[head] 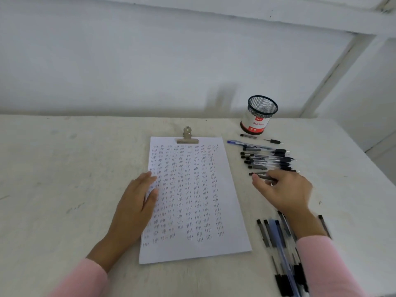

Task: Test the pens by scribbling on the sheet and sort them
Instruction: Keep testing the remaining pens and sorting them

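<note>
A white sheet (192, 249) covered in rows of small pen marks lies in the middle of the table under a metal clip (187, 137). My left hand (135, 202) rests flat on the sheet's left edge, fingers straight. To the right of the sheet, my right hand (285, 189) pinches a black pen (260, 175) at the near end of a row of pens (267, 157). A second group of pens (278, 249) lies near the front right, partly hidden by my right forearm.
A black mesh pen cup (260, 114) with a red and white label stands at the back right. Two small loose pen parts (248, 136) lie just in front of it. The table (64, 179) meets a white wall behind.
</note>
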